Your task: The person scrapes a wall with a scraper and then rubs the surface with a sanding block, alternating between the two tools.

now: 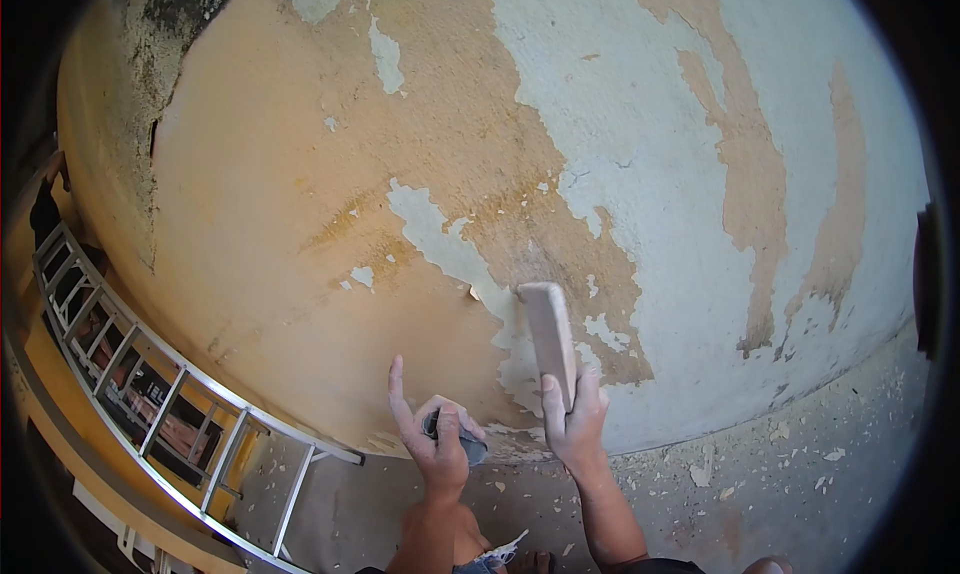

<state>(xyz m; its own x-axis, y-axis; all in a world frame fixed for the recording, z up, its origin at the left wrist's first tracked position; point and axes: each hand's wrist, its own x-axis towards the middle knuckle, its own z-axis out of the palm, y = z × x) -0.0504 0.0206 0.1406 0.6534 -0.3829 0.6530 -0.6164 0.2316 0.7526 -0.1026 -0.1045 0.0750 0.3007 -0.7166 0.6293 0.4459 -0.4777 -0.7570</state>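
hands at a peeling wall, one gripping a pale block

a person's frayed denim [490, 560] shows at the bottom edge of the frame, between two outstretched forearms. at lower center, the dust-whitened left hand [438, 456] clasps a dark grey piece [470, 448] with a pale edge, thumb laid over it and one finger pointing up, free of it. just right of center, the right hand [578, 426] grips the lower end of a long pale block [548, 336], thumb on one side and fingers on the other. the block stands nearly upright in the frame, its upper end over the patchy middle of the wall [270, 194]; whether it touches the surface cannot be told.

the wall fills most of the frame, its orange paint broken by bare tan areas and pale green ones, with a dark, rough patch [150, 54] at upper left. paint flakes [703, 471] litter the grey floor [650, 514] at lower right. a metal ladder [236, 458] slants through the lower left. beyond it, at the far left edge, another person's dark sleeve [44, 214] and raised hand [57, 169] show.
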